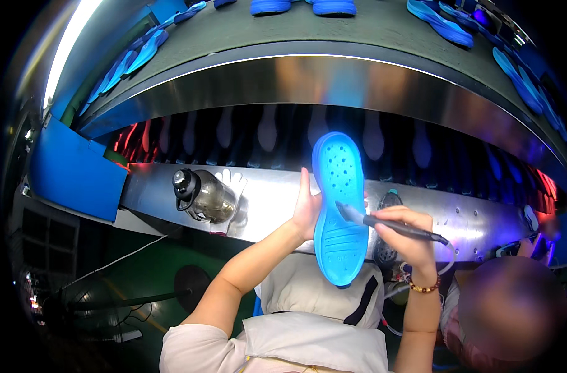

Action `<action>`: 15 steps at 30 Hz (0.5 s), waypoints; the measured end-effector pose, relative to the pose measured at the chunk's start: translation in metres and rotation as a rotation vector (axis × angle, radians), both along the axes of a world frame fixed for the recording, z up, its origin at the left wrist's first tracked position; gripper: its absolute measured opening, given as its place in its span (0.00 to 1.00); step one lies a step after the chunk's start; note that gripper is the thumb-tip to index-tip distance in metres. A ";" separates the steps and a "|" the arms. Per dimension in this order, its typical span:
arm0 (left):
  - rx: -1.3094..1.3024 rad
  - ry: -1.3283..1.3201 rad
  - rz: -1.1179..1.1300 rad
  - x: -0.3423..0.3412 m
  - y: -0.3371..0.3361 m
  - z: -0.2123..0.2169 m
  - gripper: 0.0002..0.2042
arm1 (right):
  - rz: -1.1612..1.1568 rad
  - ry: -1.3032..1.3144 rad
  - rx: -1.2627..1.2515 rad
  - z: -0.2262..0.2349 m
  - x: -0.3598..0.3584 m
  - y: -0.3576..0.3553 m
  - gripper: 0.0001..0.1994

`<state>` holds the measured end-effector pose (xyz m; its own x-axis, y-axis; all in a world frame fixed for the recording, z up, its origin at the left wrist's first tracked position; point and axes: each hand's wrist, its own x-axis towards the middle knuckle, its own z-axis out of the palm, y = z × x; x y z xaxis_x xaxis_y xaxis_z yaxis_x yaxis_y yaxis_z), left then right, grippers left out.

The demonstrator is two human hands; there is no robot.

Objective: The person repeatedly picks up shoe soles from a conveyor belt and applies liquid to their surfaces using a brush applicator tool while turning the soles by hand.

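A bright blue shoe sole (340,239) stands lengthwise above the near edge of the metal bench, its face with small holes and ridges toward me. My left hand (306,211) grips it by the left edge, thumb pointing up and the other fingers mostly hidden behind. In my right hand (411,233) is a black-handled brush (398,227) with a thin tube running from its rear end. The pale bristle tip lies at the middle of the sole. Just below that hand, a dark shoe with holes (386,248) is partly covered.
A smoky drink bottle (210,198) stands on the metal bench (271,205), beside a white glove (235,181). Beyond, a green conveyor belt (264,34) carries blue soles (442,23). Dark soles (268,127) show beneath it. Another person (470,336) sits close on the right.
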<state>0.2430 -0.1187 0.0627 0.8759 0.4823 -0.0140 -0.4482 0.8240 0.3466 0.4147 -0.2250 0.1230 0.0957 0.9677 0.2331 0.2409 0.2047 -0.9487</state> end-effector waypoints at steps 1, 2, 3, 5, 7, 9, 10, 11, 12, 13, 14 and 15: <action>-0.009 0.001 -0.001 0.002 -0.004 0.000 0.43 | -0.043 -0.054 0.062 0.000 -0.004 0.003 0.08; -0.007 0.065 0.046 0.003 -0.007 0.002 0.43 | -0.084 -0.107 0.123 0.000 -0.009 0.005 0.08; -0.005 0.131 0.094 0.004 -0.010 0.003 0.43 | -0.011 -0.210 0.215 -0.008 -0.010 0.005 0.07; 0.007 0.171 0.186 0.000 -0.001 0.000 0.43 | 0.022 -0.398 0.330 -0.002 -0.032 -0.005 0.06; 0.026 0.134 0.246 -0.005 0.010 -0.001 0.42 | 0.155 -0.557 0.340 0.005 -0.037 -0.024 0.07; 0.026 0.104 0.241 -0.010 0.012 0.004 0.42 | 0.282 -0.531 0.254 0.024 -0.031 -0.033 0.08; 0.019 0.071 0.242 -0.013 0.008 0.009 0.42 | 0.336 -0.441 0.253 0.031 -0.023 -0.029 0.08; -0.019 0.022 0.230 -0.010 0.004 0.014 0.42 | 0.212 -0.340 0.266 0.028 -0.019 -0.023 0.09; -0.026 0.027 0.229 -0.008 -0.003 0.020 0.42 | 0.086 -0.241 0.278 0.026 -0.018 -0.017 0.09; -0.001 0.027 0.243 -0.003 -0.006 0.027 0.42 | -0.046 -0.263 0.258 0.030 -0.019 -0.006 0.11; 0.023 0.026 0.257 0.001 -0.009 0.034 0.42 | 0.009 -0.225 0.273 0.020 -0.022 0.001 0.10; 0.022 0.050 0.269 0.002 -0.011 0.040 0.43 | 0.094 -0.255 0.314 0.023 -0.026 -0.003 0.10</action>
<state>0.2445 -0.1295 0.1024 0.7144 0.6985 -0.0407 -0.6322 0.6693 0.3904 0.3888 -0.2283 0.1457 -0.0888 0.8475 0.5234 0.4267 0.5072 -0.7488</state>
